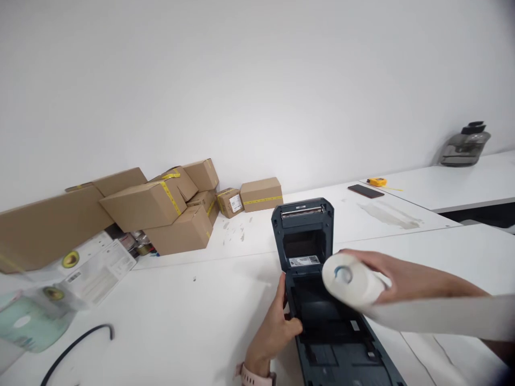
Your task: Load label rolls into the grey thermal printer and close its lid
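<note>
Over the open printer (322,311), one right hand (398,273) is clamped around one roll (360,281) of smooth white paper, a thick cylinder with a blue-edged hole at its core. One flat strip (446,316) trails from it (slightly blurred) across the right forearm to the picture's edge. The roll covers part of the printer's right side; whether the two touch, one cannot tell. One left hand (277,321) grips the printer's left edge, thumb hooked over the rim, with one pink band (256,377) on its wrist. The hands are well apart.

The printer is a single long shell of dark, hard plastic; its one lid (303,241) stands raised, with cut corners, one shiny metal bar, one dark window and one white label.

At the left of the smooth white desk (181,321) sit at least eight boxes (145,206) (some overlap, so the count is loose), all brown cardboard, several with yellow tape. Near them lie clear, glossy packaging (98,271) bearing two avocado pictures, one rounded mint-green pack (34,321) and one curved black cable (76,346). Farther right are one thin dark slab (366,191), one yellow tape measure (377,182) and one see-through grey jug (464,147), black-capped.
</note>
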{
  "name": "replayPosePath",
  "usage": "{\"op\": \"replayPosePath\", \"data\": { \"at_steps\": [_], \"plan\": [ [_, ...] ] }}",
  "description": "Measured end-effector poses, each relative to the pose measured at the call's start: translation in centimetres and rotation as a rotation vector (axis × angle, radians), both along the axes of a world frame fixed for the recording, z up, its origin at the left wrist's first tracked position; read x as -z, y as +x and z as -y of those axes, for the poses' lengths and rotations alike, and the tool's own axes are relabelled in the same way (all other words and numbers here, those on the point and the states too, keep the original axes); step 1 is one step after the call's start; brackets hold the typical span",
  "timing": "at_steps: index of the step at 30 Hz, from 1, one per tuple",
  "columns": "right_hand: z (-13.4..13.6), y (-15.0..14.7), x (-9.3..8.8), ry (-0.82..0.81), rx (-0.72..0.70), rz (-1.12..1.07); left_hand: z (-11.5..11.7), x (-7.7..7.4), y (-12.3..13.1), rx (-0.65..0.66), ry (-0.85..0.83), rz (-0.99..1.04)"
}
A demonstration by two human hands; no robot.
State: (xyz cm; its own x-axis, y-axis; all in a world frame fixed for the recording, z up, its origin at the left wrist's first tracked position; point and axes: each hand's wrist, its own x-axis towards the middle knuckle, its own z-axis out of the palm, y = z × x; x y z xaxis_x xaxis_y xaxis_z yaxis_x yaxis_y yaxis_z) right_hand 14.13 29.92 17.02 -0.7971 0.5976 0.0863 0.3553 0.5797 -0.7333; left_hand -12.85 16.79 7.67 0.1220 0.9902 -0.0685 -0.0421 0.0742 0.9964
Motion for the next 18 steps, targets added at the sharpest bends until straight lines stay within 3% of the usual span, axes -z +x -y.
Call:
{"op": "replayPosePath", "data": {
  "at_steps": [2,4,11,18],
  "plan": [
    [1.4,-2.1,-1.5,-0.018,-0.144,0.094,0.0,0.1,0.0,0.005,0.016,0.0],
    [2.3,-4.0,-1.8,0.031,-0.224,0.167,-0.1,0.2,-0.1,0.006,0.029,0.006],
    [2.4,-6.7,1.5,0.239,-0.2,0.361,-0.3,1.0,-0.2,-0.003,0.001,0.023],
    [2.0,-8.6,4.1,0.298,-0.17,0.525,-0.1,1.0,-0.1,-0.015,-0.014,0.039]
  ]
}}
